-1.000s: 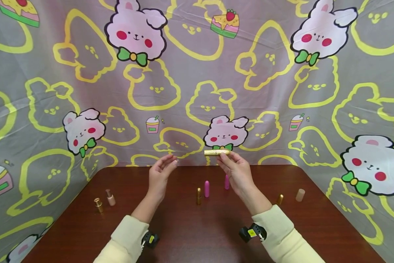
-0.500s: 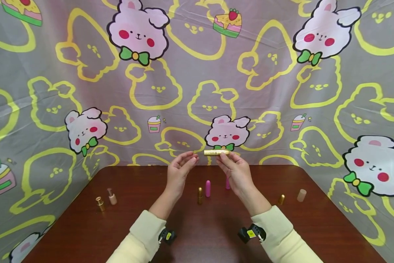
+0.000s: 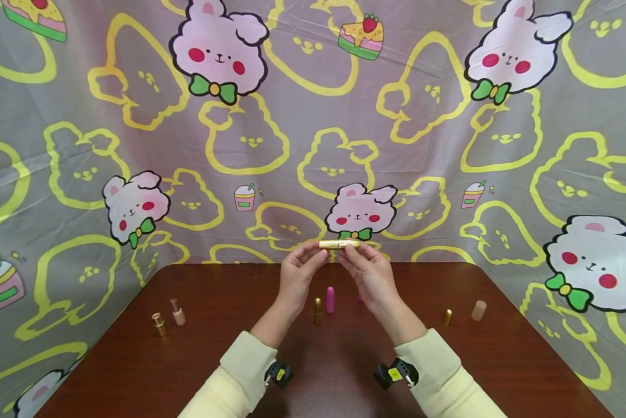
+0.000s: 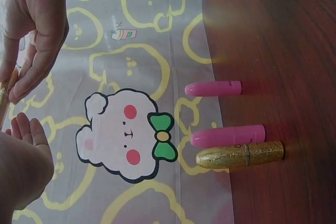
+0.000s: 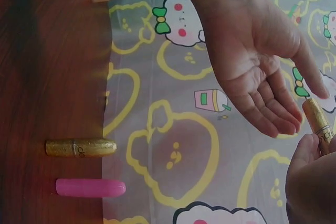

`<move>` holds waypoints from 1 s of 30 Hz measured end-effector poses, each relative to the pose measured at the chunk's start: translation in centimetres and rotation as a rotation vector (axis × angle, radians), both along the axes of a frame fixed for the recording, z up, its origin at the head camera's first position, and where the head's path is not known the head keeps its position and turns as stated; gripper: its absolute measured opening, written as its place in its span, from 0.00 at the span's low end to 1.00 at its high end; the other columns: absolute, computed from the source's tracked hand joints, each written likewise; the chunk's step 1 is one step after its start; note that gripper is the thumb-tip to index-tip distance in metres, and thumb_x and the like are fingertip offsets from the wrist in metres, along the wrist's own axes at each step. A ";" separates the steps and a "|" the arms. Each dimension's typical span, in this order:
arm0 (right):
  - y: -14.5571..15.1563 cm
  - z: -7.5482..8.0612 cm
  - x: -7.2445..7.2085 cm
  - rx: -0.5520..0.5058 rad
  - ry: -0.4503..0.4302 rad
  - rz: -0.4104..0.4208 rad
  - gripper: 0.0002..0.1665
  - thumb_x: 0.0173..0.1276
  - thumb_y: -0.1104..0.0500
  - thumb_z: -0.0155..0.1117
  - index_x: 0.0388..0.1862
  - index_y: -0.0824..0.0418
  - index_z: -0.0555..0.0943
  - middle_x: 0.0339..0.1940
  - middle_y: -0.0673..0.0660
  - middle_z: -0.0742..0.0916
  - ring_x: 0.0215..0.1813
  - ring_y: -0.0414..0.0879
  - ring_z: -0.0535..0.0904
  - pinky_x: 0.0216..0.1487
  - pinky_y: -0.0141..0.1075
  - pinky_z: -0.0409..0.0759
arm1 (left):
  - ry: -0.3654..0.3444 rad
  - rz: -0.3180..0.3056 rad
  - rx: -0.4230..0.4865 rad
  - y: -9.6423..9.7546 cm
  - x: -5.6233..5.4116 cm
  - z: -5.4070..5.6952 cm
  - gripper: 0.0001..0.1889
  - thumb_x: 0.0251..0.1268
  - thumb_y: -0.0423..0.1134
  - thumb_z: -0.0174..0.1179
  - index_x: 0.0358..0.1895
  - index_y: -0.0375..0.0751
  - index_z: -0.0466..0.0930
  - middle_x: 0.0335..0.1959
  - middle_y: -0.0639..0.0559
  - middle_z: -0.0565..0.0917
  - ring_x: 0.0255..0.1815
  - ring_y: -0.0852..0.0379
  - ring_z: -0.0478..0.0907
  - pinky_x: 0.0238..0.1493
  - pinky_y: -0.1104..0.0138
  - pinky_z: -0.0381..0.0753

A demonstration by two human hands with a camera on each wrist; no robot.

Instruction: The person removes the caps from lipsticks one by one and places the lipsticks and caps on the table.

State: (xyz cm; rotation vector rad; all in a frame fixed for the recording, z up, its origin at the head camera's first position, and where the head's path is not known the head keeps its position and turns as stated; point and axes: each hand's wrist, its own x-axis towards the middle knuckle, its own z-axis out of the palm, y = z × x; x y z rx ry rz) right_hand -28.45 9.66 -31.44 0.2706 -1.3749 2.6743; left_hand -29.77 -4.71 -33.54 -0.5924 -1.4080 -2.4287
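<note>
A gold bullet-shaped lipstick tube [image 3: 336, 244] is held level above the far part of the table, its rounded end to the right. My right hand [image 3: 374, 281] pinches it between thumb and fingers near that end. Around the blunt left end is my left hand [image 3: 294, 281], thumb in front and fingers behind; in the right wrist view its extended fingers [image 5: 273, 111] stand apart from the tube. Below, a similar gold tube [image 3: 317, 312] stands upright beside a pink tube [image 3: 330, 300]. A second pink tube [image 4: 214, 88] is mostly hidden behind my right hand in the head view.
On the table's left stand a small gold tube [image 3: 158, 324] and a pale pink bottle with a thin top [image 3: 177, 312]. To the right are a short gold cap [image 3: 447, 317] and a frosted beige cap [image 3: 478, 310]. A patterned curtain [image 3: 287, 145] hangs behind the dark wooden table [image 3: 334, 371].
My left hand has moved right, up to the tube's blunt end. My right hand keeps its pinch and has shifted the tube slightly left.
</note>
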 end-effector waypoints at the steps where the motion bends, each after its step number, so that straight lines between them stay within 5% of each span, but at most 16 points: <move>1: 0.0 0.0 0.0 0.001 0.000 0.004 0.09 0.69 0.69 0.59 0.37 0.60 0.85 0.39 0.56 0.87 0.43 0.46 0.86 0.53 0.40 0.79 | -0.004 0.002 -0.003 0.1 0.0 0.0 0.10 0.60 0.22 0.60 0.45 0.23 0.78 0.34 0.49 0.84 0.37 0.56 0.84 0.49 0.60 0.82; 30: -0.3 -0.2 0.5 0.054 -0.043 -0.015 0.06 0.69 0.68 0.60 0.40 0.63 0.84 0.39 0.57 0.85 0.43 0.47 0.85 0.53 0.39 0.79 | -0.040 0.054 -0.024 0.2 0.2 0.1 0.06 0.60 0.23 0.62 0.41 0.27 0.81 0.33 0.50 0.85 0.36 0.57 0.85 0.48 0.62 0.82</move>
